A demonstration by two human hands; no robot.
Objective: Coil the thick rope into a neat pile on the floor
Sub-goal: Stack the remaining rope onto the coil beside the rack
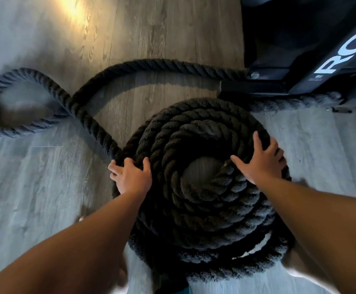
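Underlying left hand (131, 177), right hand (262, 161): rope (196, 211)

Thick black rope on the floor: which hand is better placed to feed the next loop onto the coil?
Left, probably. The left hand grips the thick black twisted rope where its loose stretch joins the coiled pile; the right hand lies flat on the pile's opposite side, away from the slack.

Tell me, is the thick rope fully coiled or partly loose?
Partly coiled. Most of the rope lies in a stacked spiral, but a loose length loops across the floor.
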